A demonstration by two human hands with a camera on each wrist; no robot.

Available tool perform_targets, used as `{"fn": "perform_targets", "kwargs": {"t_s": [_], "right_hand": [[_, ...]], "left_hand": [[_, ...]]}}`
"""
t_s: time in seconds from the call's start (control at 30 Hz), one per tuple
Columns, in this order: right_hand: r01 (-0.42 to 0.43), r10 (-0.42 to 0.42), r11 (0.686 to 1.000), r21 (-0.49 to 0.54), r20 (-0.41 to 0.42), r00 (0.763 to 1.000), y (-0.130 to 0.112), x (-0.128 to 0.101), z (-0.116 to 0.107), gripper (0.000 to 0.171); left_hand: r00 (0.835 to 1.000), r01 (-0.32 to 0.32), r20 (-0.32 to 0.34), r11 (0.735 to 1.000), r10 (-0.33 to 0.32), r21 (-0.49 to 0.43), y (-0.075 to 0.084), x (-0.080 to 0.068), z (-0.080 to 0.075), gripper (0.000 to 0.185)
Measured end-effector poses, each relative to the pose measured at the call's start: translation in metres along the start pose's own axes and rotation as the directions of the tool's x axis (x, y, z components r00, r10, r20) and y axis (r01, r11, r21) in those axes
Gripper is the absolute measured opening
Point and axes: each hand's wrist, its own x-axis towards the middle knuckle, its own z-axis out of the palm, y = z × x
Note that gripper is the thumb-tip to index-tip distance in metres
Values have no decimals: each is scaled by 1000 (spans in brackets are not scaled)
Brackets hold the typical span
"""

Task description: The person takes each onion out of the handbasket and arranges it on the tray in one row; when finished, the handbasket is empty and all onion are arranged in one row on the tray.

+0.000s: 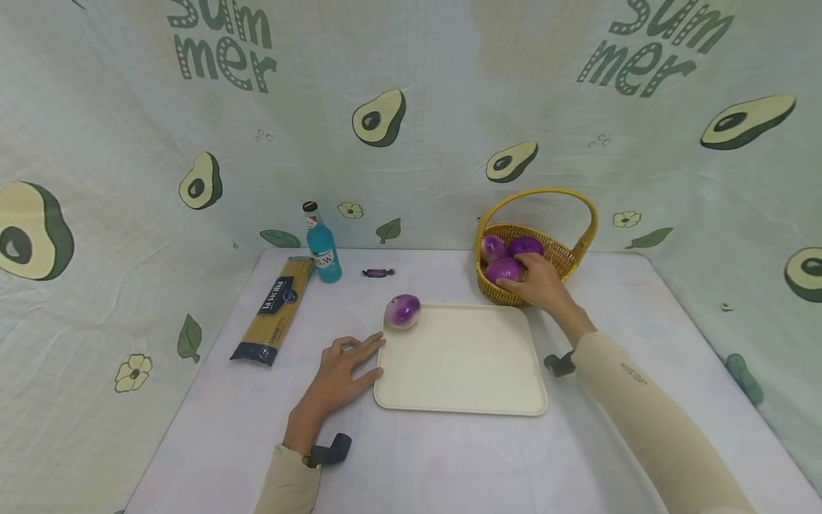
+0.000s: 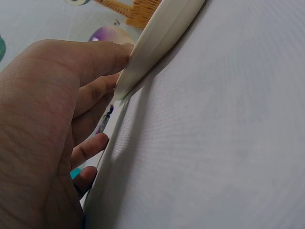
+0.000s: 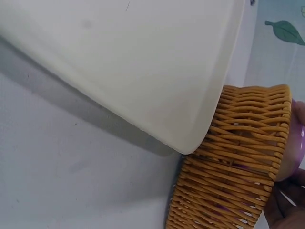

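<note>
A shallow cream tray point(image 1: 462, 360) lies on the table. My left hand point(image 1: 343, 378) rests at its left edge, thumb and index fingertip against the rim, fingers loosely extended; in the left wrist view the thumb point(image 2: 102, 59) touches the tray's rim point(image 2: 147, 52). One round purple-and-white vegetable point(image 1: 402, 312) sits in the tray's far left corner. Behind the tray's right corner stands a yellow wicker basket point(image 1: 504, 295) with a tall handle. My right hand point(image 1: 542, 285) reaches into it, thumb and fingers around a round purple vegetable point(image 1: 504, 270). Two others point(image 1: 493, 248) lie behind it.
At the left lie a spaghetti packet point(image 1: 276, 310) and, beside it, an upright blue bottle point(image 1: 323, 246). A small purple wrapped candy point(image 1: 378, 273) lies right of the bottle. A printed cloth point(image 1: 437, 185) hangs behind the table.
</note>
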Motion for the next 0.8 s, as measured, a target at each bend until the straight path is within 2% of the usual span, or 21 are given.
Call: {"fn": "perform_targets", "kwargs": {"t_s": [0.47, 0.8], "right_hand": [[5, -6, 1000, -12, -48, 999, -5, -12, -8, 88], [50, -50, 999, 6, -85, 995, -20, -22, -11, 81]], "left_hand": [[1000, -7, 1, 1000, 7, 1, 1, 0, 0, 59], [1000, 3, 17, 1000, -3, -3, -1, -1, 2, 58]]}}
